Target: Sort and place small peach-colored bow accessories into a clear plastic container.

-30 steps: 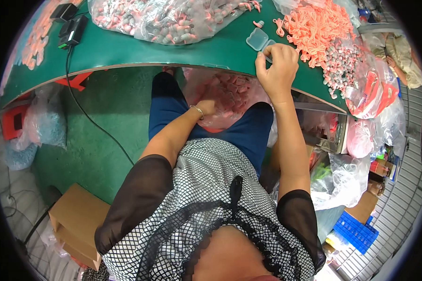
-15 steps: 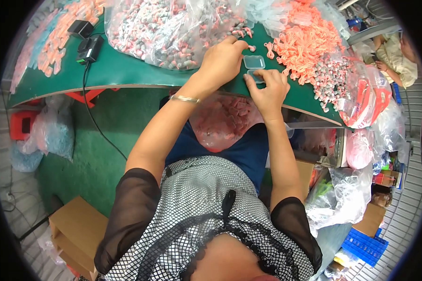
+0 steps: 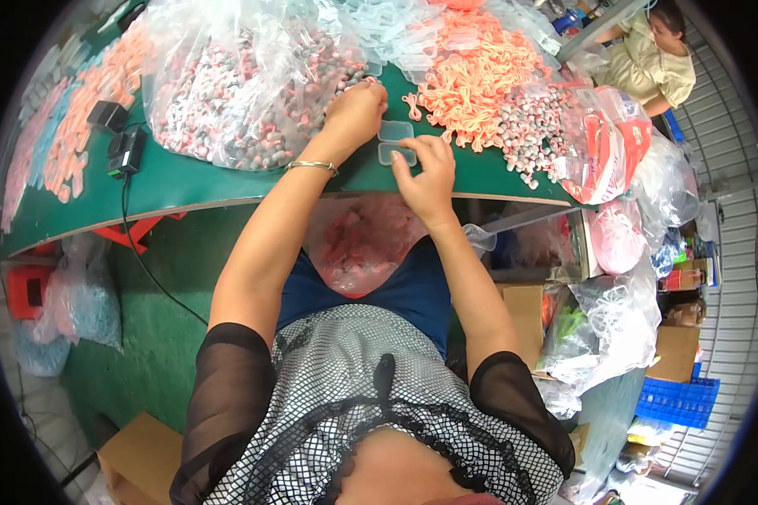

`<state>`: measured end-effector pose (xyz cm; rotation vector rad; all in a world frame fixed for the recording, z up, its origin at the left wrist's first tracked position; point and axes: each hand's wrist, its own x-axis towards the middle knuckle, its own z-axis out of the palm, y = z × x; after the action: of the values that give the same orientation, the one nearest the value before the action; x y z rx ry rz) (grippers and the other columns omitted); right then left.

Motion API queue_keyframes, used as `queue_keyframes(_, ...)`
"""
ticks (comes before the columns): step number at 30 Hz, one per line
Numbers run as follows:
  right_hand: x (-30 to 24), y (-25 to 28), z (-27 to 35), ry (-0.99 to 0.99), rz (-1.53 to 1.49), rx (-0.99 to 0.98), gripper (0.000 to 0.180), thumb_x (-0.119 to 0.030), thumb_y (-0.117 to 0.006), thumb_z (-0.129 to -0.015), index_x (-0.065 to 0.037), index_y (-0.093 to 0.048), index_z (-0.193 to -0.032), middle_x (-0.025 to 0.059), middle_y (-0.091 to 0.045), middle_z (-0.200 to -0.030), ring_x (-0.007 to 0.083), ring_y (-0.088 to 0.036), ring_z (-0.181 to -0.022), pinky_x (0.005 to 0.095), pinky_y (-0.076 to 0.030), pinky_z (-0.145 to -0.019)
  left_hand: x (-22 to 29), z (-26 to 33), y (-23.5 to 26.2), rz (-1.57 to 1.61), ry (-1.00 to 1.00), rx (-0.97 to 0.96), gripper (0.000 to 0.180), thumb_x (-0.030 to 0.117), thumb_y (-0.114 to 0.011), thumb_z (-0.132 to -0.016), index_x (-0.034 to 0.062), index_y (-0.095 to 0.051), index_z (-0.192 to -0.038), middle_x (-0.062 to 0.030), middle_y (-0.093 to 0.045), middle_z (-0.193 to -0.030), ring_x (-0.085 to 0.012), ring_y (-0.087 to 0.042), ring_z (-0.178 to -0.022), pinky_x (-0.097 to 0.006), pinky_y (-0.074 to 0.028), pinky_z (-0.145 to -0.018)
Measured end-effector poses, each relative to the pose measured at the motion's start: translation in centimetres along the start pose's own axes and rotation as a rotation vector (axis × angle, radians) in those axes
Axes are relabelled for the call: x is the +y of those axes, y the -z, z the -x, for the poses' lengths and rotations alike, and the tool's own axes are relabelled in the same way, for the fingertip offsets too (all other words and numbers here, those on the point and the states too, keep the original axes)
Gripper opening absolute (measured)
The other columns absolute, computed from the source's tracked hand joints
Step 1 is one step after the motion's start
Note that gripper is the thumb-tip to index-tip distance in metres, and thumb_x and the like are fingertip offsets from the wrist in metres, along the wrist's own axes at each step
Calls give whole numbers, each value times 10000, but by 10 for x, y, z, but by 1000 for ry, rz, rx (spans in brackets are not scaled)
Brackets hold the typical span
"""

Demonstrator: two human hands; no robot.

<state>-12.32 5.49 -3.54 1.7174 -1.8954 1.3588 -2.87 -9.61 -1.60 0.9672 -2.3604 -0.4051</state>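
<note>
On the green table, a small clear plastic box (image 3: 395,130) lies open, its two shallow halves side by side. My right hand (image 3: 429,178) has thumb and fingers on the nearer half, pinching its edge. Beyond the box and to its left, my left hand (image 3: 354,116) is closed at the edge of a heap of small pink-and-grey pieces (image 3: 265,126). The fingertips are drawn together, and whatever sits between them is too hidden to name. These pieces spill from a large clear plastic bag (image 3: 202,50). A heap of orange looped strips (image 3: 472,84) is right of the box.
More pink-and-grey pieces (image 3: 531,126) lie beside a red-and-white bag (image 3: 606,143). Black cabled devices (image 3: 126,150) sit at left, near flat orange strips (image 3: 67,164). A bag of pink pieces (image 3: 362,244) hangs at the table edge. Another person (image 3: 648,63) is at far right.
My view has shifted, so the table appears lower and further left. The left hand has moved slightly away from the box; a loose pink piece beside it no longer shows. The right hand stays at the box.
</note>
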Motion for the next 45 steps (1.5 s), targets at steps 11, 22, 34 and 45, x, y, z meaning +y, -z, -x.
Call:
queue_keyframes(11,-14,42,-58,-178,-515,-289,301,22,-693,-795,-20,-651,-1089,54,-623,-984,120,-598,-772,258,-490,-693,19,32,43,1105,190,-310,205,228,-671,-918,24,-689,-937,35,-605,-775,-32,-484,-661,-207,-388,-566)
queue_keyframes(22,22,16,-82,-488,-712,-79,141,-101,-656,-924,-27,-654,-1044,-21,-618,-827,45,-539,-683,193,-435,-598,6,40,14,545,68,111,241,105,-671,-840,28,-660,-1068,-156,-671,-886,-277,-642,-723,-412,-518,-680)
queue_keyframes(34,45,1,-21,-428,-533,-91,116,16,-697,-865,-6,-664,-974,-43,-588,-789,-5,-430,-603,153,-360,-540,4,-24,-5,-362,-157,201,144,116,-634,-746,110,-722,-859,-78,-626,-928,-261,-590,-972,-381,-497,-778)
queue_keyframes(45,45,0,-22,-486,-700,-56,154,3,-691,-877,-4,-646,-1024,-25,-614,-852,5,-499,-674,157,-419,-605,0,-36,-3,-290,-332,309,73,121,-630,-758,82,-692,-769,-99,-634,-864,-297,-610,-917,-432,-486,-756)
